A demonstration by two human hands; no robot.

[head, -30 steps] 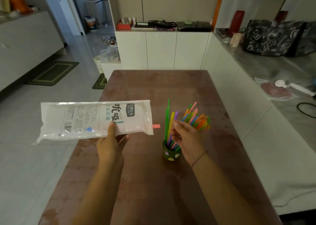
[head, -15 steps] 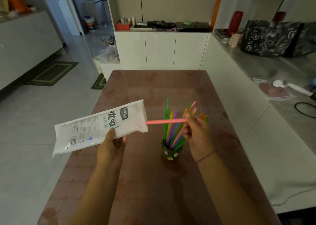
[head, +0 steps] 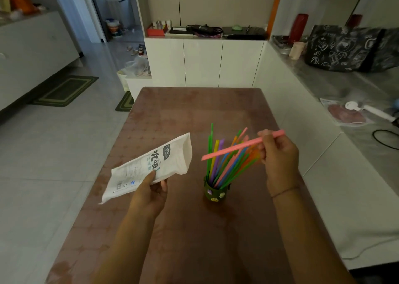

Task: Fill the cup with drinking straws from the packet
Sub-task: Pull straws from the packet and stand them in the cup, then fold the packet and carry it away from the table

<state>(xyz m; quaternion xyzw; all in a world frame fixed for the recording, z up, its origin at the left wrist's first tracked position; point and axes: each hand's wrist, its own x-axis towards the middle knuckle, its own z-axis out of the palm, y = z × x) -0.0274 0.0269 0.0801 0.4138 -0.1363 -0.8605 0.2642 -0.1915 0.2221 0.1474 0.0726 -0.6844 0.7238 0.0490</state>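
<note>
Brown surface (head: 194, 115) in a kitchen with white cabinets (head: 203, 63). Right hand (head: 278, 154) pinches a pink straw (head: 235, 148) above the cup (head: 216, 191), long axis near-horizontal, free end pointing left. Left hand (head: 151, 194) grips the packet (head: 149, 167).

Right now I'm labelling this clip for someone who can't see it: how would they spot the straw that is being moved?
Start at the brown table, where a small green cup holds a fan of coloured straws. Just above that bunch, the right hand pinches a pink straw. It alone lies nearly level across the others, outside the cup.
</note>
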